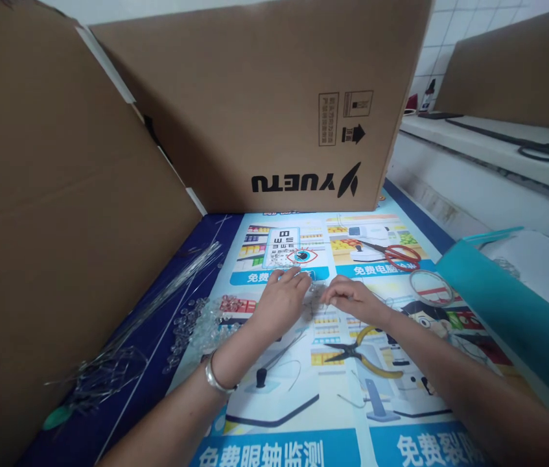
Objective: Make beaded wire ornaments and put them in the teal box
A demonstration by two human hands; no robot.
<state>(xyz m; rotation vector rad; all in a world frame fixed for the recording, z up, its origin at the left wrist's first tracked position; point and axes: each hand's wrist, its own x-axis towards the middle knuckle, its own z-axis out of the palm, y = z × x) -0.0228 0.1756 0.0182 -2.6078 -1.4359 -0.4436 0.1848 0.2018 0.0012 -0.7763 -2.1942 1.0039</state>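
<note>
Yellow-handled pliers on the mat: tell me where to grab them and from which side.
Grip the pliers by the yellow handles, probably coming from the right: the handles splay toward the right forearm, while the dark jaws point left. The right hand is nearest, just above them.

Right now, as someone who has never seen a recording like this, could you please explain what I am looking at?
This is one picture from a camera worn on a person's head, looking forward and down at their own two bare hands. The left hand, with a bracelet on its wrist, and the right hand meet over a small clear piece too blurred to name; both seem to pinch it. They work on a printed poster covering the table. On it lie yellow-handled pliers, red scissors, clear beads and thin wires. Cardboard sheets stand around the space, and a teal bag lies to the right.
</note>
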